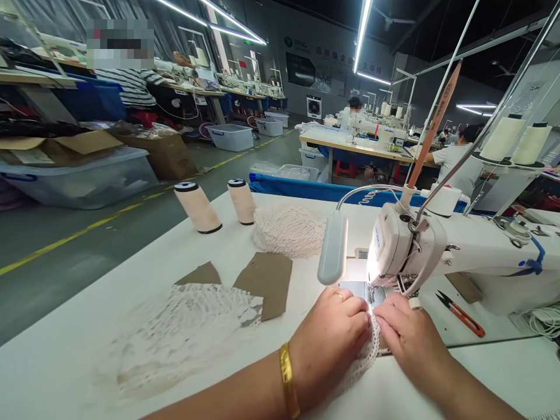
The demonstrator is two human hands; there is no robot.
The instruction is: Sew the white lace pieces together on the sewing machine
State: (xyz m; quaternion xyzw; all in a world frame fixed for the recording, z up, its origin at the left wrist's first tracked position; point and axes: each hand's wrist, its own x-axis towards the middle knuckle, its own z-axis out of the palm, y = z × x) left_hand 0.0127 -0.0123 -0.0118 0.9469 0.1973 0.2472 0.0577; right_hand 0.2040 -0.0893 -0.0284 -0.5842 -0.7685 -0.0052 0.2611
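Observation:
A strip of white lace trim [373, 344] runs up to the needle area of a white sewing machine [406, 245], under its lit head. My left hand [335, 338], with a ring and a gold bangle, is closed on the lace just left of the presser foot. From the other side, my right hand [406, 326] pinches the lace's edge close to the needle. The fingertips of both hands are partly hidden. More white lace [175, 332] lies spread out on the table at left, partly over brown cardboard pieces [273, 280].
Behind the cardboard sits a heap of cream lace [289, 230] beside two thread cones [199, 207] [241, 201]. Red-handled thread snips [461, 315] lie right of the machine. A grey lamp [332, 248] hangs left of its head. Other people work at machines beyond.

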